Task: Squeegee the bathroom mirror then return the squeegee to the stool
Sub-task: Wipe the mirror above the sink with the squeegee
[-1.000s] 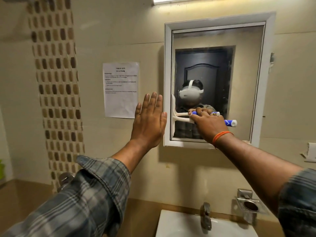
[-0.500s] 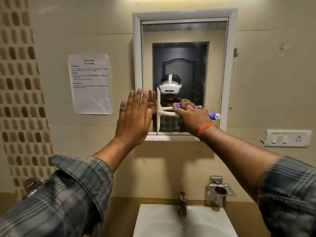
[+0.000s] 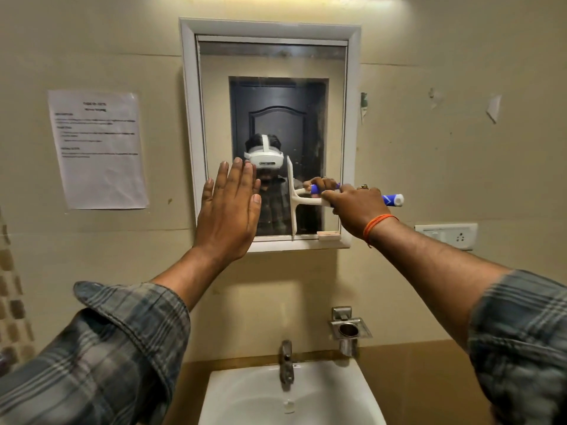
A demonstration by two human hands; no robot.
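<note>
Printed paper sheet (image 3: 98, 150) hanging on wall, left of frame. Left hand (image 3: 228, 210) raising flat at centre, fingers straight and together, grasping nothing, overlapping lower left corner of mirror (image 3: 273, 65); contact with glass unclear. Squeegee (image 3: 292, 200) sitting upright against glass, lower centre-right of mirror, white blade vertical, blue handle pointing right. Right hand (image 3: 356, 207) gripping handle, fingers curling round it, orange thread on wrist. Sink (image 3: 245, 394) and tap (image 3: 287, 365) lying at bottom centre. Switch plate (image 3: 448, 236) showing on right wall.
</note>
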